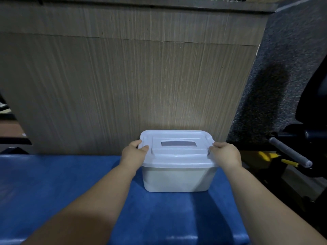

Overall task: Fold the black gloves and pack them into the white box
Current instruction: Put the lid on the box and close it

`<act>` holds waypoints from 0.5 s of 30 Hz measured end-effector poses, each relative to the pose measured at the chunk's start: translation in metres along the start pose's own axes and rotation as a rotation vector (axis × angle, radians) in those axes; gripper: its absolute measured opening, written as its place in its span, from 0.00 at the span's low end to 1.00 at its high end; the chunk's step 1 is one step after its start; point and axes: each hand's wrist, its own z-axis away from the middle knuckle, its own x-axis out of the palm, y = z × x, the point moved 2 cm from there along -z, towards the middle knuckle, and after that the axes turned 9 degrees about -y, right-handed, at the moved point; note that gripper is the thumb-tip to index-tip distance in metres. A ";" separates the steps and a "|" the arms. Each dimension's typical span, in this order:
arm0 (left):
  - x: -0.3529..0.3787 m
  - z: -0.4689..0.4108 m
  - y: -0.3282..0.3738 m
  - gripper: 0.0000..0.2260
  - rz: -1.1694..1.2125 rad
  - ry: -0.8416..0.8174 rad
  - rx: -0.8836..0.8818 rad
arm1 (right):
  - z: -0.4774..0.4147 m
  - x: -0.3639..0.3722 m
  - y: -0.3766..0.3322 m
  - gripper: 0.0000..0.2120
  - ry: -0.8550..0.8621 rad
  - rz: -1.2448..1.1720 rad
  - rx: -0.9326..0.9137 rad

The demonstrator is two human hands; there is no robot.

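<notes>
Lower centre, a white plastic box (177,179) sits on a blue padded table (53,183). The left hand (134,152) and right hand (226,154) curl around the ends of its white lid (177,157), which carries a plain grey rectangle (178,144). A wood-grain panel (123,76) stands behind.

box (178,177) on mat (70,183), panel (123,76) behind

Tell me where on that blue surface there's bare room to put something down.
Bare: the blue surface left of the left arm, and the strip between both arms before the white box. Crowded: left hand and right hand grip the lid, wooden panel close behind.
</notes>
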 end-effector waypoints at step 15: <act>0.002 0.001 0.005 0.25 -0.222 0.030 0.031 | 0.006 -0.001 -0.001 0.18 -0.002 -0.035 -0.001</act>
